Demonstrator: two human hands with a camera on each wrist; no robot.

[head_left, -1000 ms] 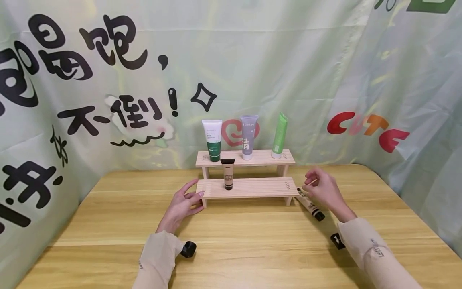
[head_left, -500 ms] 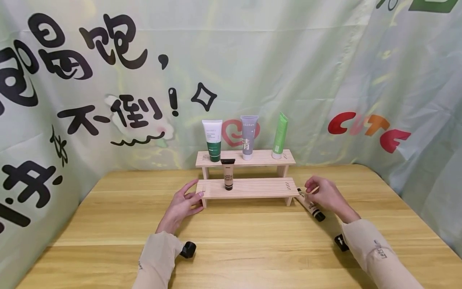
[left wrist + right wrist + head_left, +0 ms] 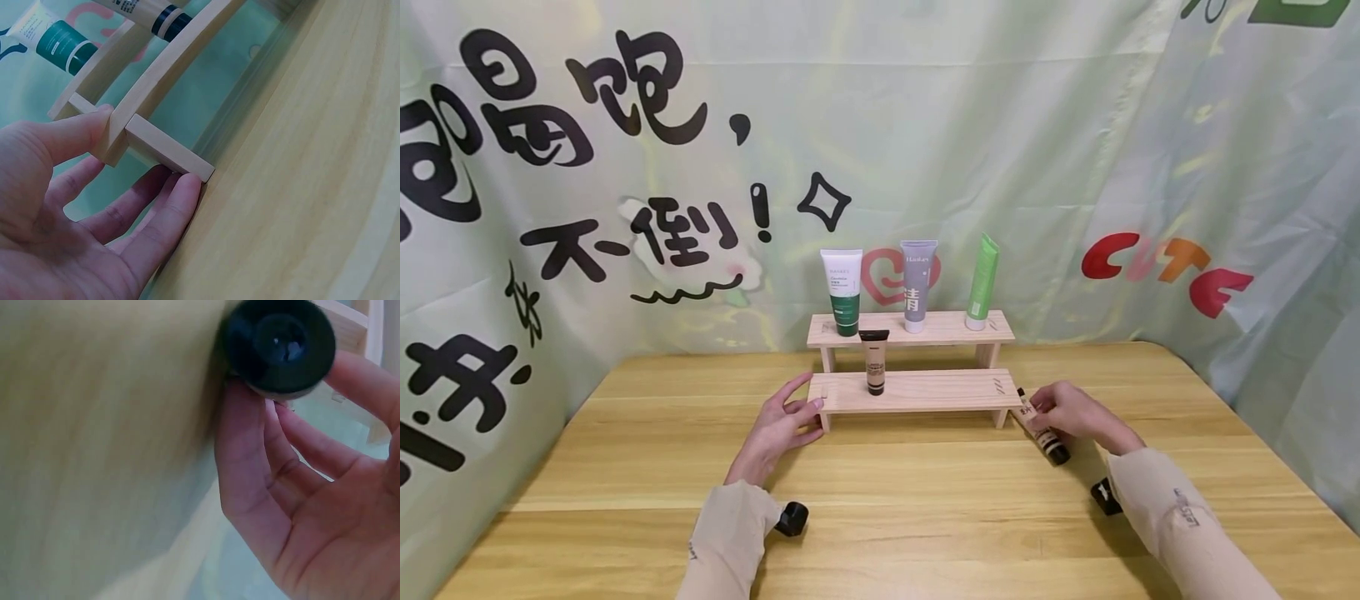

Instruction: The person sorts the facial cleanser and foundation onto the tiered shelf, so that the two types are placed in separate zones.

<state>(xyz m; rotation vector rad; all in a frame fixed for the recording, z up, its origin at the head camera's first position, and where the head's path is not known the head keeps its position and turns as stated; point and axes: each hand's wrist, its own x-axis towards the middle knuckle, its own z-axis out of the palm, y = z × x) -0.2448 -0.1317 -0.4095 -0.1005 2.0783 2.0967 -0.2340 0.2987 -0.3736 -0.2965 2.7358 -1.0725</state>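
Note:
At the left end of the two-step wooden shelf (image 3: 925,390), my left hand (image 3: 784,423) holds the lower step. In the left wrist view its thumb is on the board's end, and its fingertips lie against the leg (image 3: 169,150). Beside the shelf's right end, my right hand (image 3: 1067,410) grips a beige cosmetic tube (image 3: 1036,429) with a black cap, slanting low at the table. The right wrist view shows the black cap (image 3: 278,347) end-on between thumb and fingers. A smaller beige tube (image 3: 875,362) with a black top stands on the lower step, left of its middle.
The upper step carries a white-and-green tube (image 3: 842,292), a purple tube (image 3: 916,286) and a green tube (image 3: 982,283), all upright. Under them spreads a wooden table (image 3: 925,508). Behind hangs a printed curtain (image 3: 985,125).
My right hand has come down from above the beige tube and taken hold of it; the tube has shifted slightly. My left hand has stayed at the shelf's left end.

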